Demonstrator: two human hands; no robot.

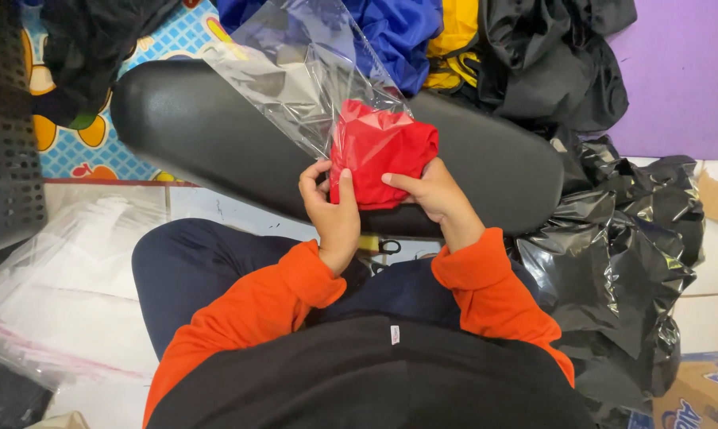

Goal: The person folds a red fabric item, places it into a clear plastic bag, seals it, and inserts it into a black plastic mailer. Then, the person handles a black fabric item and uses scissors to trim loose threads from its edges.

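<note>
Left hand [333, 213] and right hand [432, 193] sit at frame centre, fingers curled closed. Orange-sleeved forearms converge upward.

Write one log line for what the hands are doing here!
left hand: holds red folded cloth | right hand: holds same cloth | cloth: partly inside clear plastic bag | under: black cushion

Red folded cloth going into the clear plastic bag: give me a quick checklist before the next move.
1. Red folded cloth partly inside clear plastic bag: ok.
2. Left hand grip on cloth's near edge: ok.
3. Right hand grip on cloth: ok.
4. Cloth fully in bag: not ok.
5. Bag rests on black padded seat: ok.
6. Bag's far end sealed: cannot tell.
</note>
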